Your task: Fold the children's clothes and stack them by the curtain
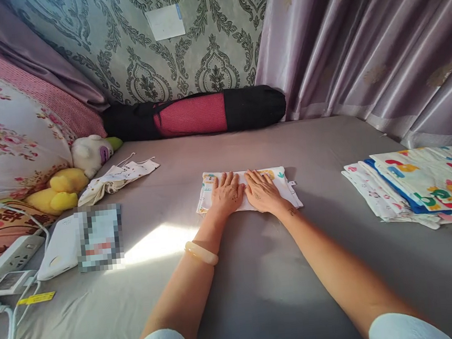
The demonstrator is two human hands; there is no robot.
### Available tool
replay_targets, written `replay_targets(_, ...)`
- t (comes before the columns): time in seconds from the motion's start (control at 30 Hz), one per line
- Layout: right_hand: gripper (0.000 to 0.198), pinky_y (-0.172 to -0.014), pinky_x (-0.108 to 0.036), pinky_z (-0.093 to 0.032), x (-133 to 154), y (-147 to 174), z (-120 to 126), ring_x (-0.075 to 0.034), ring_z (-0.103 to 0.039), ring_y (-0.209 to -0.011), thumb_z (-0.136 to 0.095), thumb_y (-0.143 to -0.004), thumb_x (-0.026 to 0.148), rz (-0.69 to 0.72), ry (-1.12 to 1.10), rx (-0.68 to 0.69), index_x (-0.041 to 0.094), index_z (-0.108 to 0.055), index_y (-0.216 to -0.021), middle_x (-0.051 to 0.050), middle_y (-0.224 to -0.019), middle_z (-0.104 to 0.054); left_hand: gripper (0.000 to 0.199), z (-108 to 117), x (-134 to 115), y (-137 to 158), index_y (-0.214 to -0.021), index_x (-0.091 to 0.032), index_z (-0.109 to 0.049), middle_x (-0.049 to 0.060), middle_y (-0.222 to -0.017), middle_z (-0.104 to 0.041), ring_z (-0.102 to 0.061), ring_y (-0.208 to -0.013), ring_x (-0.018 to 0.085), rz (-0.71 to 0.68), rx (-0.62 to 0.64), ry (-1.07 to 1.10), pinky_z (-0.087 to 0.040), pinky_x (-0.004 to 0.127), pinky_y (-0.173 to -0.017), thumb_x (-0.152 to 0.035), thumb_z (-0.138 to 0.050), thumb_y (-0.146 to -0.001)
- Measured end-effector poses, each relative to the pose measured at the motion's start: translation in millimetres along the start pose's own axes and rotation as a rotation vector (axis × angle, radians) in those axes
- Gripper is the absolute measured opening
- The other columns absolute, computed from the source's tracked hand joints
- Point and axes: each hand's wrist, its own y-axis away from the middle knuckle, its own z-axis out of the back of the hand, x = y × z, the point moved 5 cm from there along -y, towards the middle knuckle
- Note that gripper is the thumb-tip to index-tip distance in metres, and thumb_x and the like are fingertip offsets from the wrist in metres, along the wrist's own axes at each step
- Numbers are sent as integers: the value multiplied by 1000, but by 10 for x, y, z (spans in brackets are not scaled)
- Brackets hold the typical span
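A folded white cloth (pixel 245 206) with small coloured prints lies flat on the grey bed sheet (pixel 284 291). On its left half rests my left hand (pixel 227 193), palm down with the fingers stretched out. My right hand (pixel 263 191) presses flat on the right half, its fingers also extended. The two hands sit close side by side, thumbs nearly meeting. Much of the cloth's top is covered by them. A small white tag sticks out at the cloth's right edge. Neither hand grips anything.
To the right lies a stack of folded printed cloths (pixel 429 183). At the left are a drawstring pouch (pixel 119 176), plush toys (pixel 61 189), a white device (pixel 61 247), a power strip (pixel 14 262) and cables. A long black-and-red bag (pixel 193 114) lies along the wall.
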Motion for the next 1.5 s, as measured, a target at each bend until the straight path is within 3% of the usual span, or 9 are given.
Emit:
replay_targets(0.17, 58, -122, -45, -11, -88, 15, 15, -25, -24, -148, -22, -100, 29, -96, 26, -44, 6, -36, -151, -12, -160, -30, 56, -17, 110, 10, -144, -16, -44, 13, -155, -40, -32, -145, 33, 61, -50, 6, -22, 52, -119, -48, -32, -100)
replay_targets(0.53, 55, -119, -45, -20, -221, 81, 64, -27, -30, -146, -25, -99, 28, -236, 36, -122, 8, -43, -147, -15, -156, -37, 56, 59, 276, 66, -140, -15, -48, 17, -150, -46, -36, -142, 35, 160, -123, 0, -26, 55, -116, -49, -31, -99)
replay_targets(0.83, 59, -119, -47, -19, -394, 129, 101, -29, -23, -148, -21, -99, 30, -342, 2, -106, 2, -39, -148, -17, -159, -31, 62, 87, 421, 93, -145, -9, -42, 19, -156, -35, -26, -148, 33, 254, -67, -6, -27, 56, -116, -46, -21, -100)
replay_targets(1.0, 62, -118, -46, -22, -494, 134, 89, -30, -22, -148, -20, -99, 33, -378, -5, -119, 0, -39, -148, -19, -159, -30, 61, 77, 555, 93, -146, -13, -43, 15, -157, -35, -26, -148, 33, 266, -62, 11, -27, 53, -118, -47, -19, -101)
replay_targets(1.23, 63, -116, -46, -25, -642, 139, 80, -32, -31, -144, -22, -98, 37, -459, -53, -203, 1, -41, -146, -22, -157, -32, 60, 47, 706, 74, -149, -18, -40, 12, -160, -30, -25, -148, 31, 242, -37, 70, -24, 55, -119, -48, -22, -100)
replay_targets(1.5, 67, -117, -46, -24, -719, 166, 117, -32, -31, -145, -18, -100, 40, -498, -36, -158, -3, -35, -149, -24, -156, -32, 62, 87, 837, 96, -151, -16, -36, 13, -158, -33, -27, -148, 32, 278, -2, 41, -24, 54, -119, -48, -19, -101)
